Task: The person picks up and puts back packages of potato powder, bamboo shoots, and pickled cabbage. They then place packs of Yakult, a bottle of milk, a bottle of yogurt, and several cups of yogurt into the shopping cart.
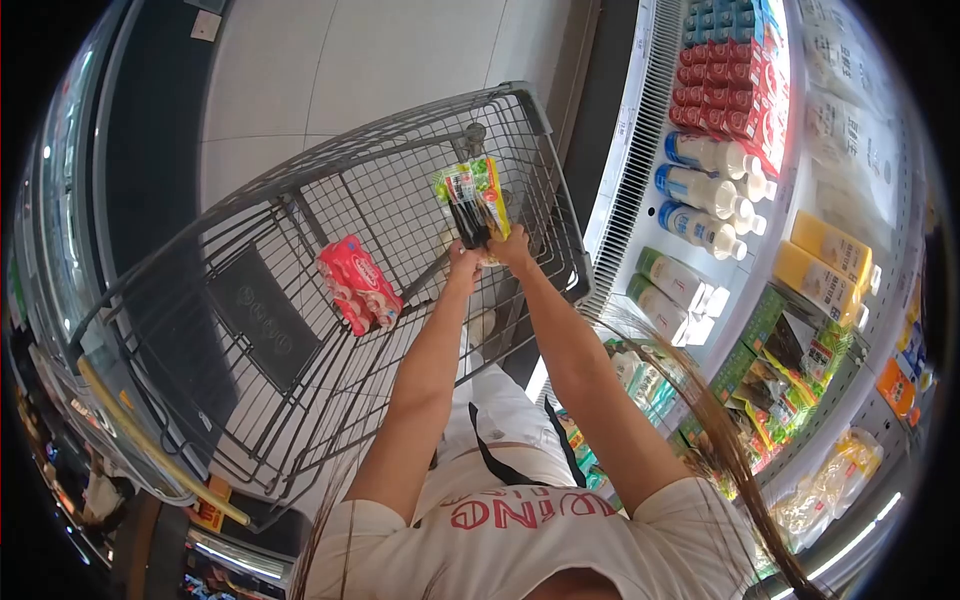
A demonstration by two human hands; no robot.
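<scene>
Over the far end of the shopping cart (300, 175), both my hands hold a green and yellow food packet (480, 205) with a dark middle. My left hand (464, 264) is closed at the packet's near left edge. At the near right corner, my right hand (512, 248) is closed on the same packet. Some fingertips are hidden, and the print is too small to read. Nearer the cart's handle side lies a red and pink package (360, 284) inside the wire basket, apart from my hands.
To the right, a chilled shelf carries red can packs (725, 90), white bottles with blue labels (700, 190), yellow bottles (825, 265) and a green display box of packets (775, 375). The cart's yellowish handle (160, 440) is at lower left. Pale floor tiles (400, 60) lie beyond the cart.
</scene>
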